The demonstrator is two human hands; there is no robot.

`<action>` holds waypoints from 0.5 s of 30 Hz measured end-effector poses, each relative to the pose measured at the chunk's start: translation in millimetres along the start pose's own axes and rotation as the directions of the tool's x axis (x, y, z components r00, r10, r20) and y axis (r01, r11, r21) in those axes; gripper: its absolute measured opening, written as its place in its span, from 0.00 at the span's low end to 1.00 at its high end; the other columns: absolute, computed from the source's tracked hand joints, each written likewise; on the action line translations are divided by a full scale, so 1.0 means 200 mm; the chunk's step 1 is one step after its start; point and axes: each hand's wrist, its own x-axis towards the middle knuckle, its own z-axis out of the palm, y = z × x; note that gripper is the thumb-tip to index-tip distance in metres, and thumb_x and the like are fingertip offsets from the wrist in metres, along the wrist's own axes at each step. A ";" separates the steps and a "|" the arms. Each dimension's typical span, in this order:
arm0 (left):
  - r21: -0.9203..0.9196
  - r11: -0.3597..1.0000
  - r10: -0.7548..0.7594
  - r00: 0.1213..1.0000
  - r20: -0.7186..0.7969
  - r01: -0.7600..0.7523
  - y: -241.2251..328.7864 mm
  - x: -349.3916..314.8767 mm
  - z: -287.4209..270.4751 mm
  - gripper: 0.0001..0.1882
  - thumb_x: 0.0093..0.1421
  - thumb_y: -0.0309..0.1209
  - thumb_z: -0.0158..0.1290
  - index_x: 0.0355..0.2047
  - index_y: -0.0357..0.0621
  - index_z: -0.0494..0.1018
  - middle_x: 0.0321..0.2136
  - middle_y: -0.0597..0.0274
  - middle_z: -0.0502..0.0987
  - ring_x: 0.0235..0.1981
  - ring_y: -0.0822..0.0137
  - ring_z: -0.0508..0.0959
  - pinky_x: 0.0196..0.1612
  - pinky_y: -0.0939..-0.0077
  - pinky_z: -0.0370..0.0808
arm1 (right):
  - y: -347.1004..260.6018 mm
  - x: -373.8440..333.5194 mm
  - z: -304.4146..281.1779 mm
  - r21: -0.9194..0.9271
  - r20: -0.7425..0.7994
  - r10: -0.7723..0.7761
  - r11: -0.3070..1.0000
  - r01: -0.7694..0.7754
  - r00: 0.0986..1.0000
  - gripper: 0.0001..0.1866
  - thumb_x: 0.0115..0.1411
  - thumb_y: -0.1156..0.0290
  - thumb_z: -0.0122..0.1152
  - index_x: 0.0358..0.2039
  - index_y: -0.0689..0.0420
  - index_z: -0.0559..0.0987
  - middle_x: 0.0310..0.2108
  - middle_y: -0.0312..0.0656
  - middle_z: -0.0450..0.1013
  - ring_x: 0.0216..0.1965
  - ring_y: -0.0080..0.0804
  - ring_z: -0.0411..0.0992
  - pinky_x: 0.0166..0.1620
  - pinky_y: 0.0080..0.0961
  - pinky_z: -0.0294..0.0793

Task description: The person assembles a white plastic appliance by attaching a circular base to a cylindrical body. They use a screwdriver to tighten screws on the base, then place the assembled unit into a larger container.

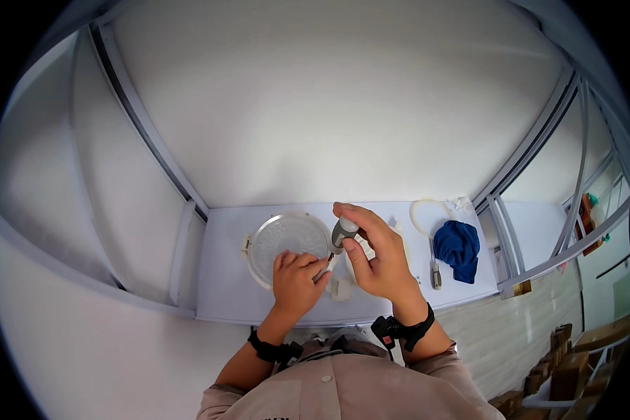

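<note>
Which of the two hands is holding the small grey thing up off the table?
The right hand. It pinches the grey cylinder in its fingertips, lifted above the table, while the left hand rests low against the round clear dish.

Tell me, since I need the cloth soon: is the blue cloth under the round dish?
No, the blue cloth lies apart, on the table's right side, away from the round dish.

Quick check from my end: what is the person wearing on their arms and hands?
Both hands are bare, no gloves. The left hand and right hand each have a black strap around the wrist, the right one with a buckle. Beige sleeves reach the forearms.
</note>
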 end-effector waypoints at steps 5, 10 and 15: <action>0.010 1.000 0.001 1.000 -0.012 -0.001 -0.01 0.00 0.01 0.15 0.53 0.36 0.72 0.42 0.56 0.89 0.36 0.74 0.82 0.43 0.63 0.78 0.63 0.52 0.68 | -0.04 0.03 0.01 -0.125 -0.069 -0.160 0.981 0.151 0.985 0.23 0.59 0.79 0.74 0.56 0.59 0.83 0.51 0.51 0.80 0.50 0.42 0.81 0.50 0.32 0.82; 0.034 0.999 0.008 1.000 -0.012 -0.008 0.00 -0.01 0.00 0.15 0.53 0.37 0.72 0.42 0.55 0.89 0.36 0.73 0.82 0.42 0.61 0.79 0.64 0.52 0.69 | 0.02 -0.04 0.00 -0.233 -0.104 -0.099 0.970 0.072 0.990 0.24 0.59 0.77 0.77 0.57 0.61 0.83 0.47 0.48 0.80 0.46 0.39 0.81 0.48 0.28 0.81; -0.018 1.000 -0.006 1.000 -0.004 0.006 -0.02 0.00 0.01 0.14 0.53 0.36 0.72 0.42 0.55 0.89 0.35 0.71 0.82 0.40 0.61 0.79 0.63 0.55 0.70 | 0.04 0.00 0.02 -0.082 -0.139 -0.045 0.996 0.034 0.989 0.24 0.61 0.77 0.75 0.58 0.63 0.82 0.45 0.50 0.80 0.44 0.42 0.82 0.50 0.33 0.83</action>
